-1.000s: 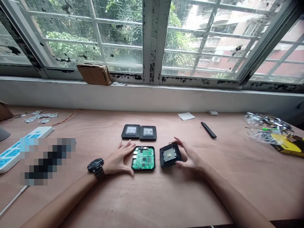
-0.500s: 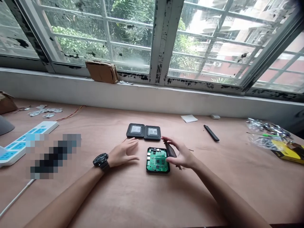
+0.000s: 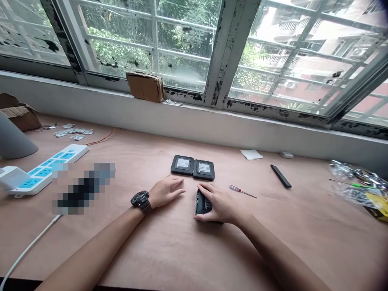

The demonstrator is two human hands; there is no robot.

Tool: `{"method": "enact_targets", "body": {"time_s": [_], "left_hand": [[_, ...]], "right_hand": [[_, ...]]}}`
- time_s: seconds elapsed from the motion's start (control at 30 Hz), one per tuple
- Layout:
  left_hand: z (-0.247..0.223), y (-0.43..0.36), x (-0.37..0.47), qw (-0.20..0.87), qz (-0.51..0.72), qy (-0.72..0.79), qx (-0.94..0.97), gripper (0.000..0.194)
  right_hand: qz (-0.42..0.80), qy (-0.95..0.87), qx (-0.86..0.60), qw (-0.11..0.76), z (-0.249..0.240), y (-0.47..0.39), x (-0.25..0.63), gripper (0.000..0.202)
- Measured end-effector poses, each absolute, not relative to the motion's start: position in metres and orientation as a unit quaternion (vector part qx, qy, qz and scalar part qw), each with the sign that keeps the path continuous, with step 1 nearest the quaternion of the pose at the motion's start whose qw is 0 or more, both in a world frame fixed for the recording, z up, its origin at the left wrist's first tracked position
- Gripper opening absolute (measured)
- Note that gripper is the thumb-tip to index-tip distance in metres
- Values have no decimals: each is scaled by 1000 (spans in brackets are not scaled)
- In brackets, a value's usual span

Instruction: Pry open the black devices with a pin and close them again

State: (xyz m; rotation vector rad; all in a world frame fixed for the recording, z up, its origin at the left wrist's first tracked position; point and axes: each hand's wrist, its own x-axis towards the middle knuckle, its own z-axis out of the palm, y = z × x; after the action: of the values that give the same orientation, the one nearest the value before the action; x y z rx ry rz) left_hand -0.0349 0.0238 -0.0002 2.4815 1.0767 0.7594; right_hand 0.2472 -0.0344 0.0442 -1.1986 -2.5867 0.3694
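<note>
The right hand (image 3: pixel 222 204) is clamped on a black cover (image 3: pixel 204 203), thumb at the near edge and fingers at the far one, with the cover over a case base (image 3: pixel 197 208) whose ports and a sliver of green board show along the left side. Most of it lies under the palm, so whether the cover sits square is hard to tell. Pressed down crooked, it could catch on those ports or strain an edge. The left hand (image 3: pixel 166 192) holds nothing, its thumb and fingers apart, beside the case on the worktop (image 3: pixel 169 250); with only one side braced, a firm push could make the base skid. The screwdriver (image 3: pixel 242 191) (loose, near the right wrist) might roll if brushed, and two labelled cases (image 3: pixel 203 169) lie just beyond the fingers, easily nudged.
</note>
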Motion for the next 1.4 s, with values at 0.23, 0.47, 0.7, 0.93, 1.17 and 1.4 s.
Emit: {"method": "enact_targets", "body": {"time_s": [0.23, 0.47, 0.7, 0.93, 1.17, 1.4], "left_hand": [[1, 23, -34, 169, 269, 370, 873, 35], [-3, 24, -34, 164, 276, 364, 874, 33], [-4, 25, -34, 157, 281, 360, 875, 32], [-1, 23, -35, 132, 277, 357, 882, 30], [11, -5, -13, 19, 289, 263, 920, 27], [1, -47, 18, -54, 268, 127, 954, 33]], "right_hand": [[130, -897, -409, 111, 42, -35, 243, 100], [106, -900, -414, 88, 46, -38, 241, 104], [81, -907, -403, 88, 43, -37, 240, 104], [88, -904, -406, 102, 44, -42, 265, 110], [47, -890, -436, 123, 14, -72, 328, 123], [67, -892, -432, 116, 7, -84, 315, 122]]}}
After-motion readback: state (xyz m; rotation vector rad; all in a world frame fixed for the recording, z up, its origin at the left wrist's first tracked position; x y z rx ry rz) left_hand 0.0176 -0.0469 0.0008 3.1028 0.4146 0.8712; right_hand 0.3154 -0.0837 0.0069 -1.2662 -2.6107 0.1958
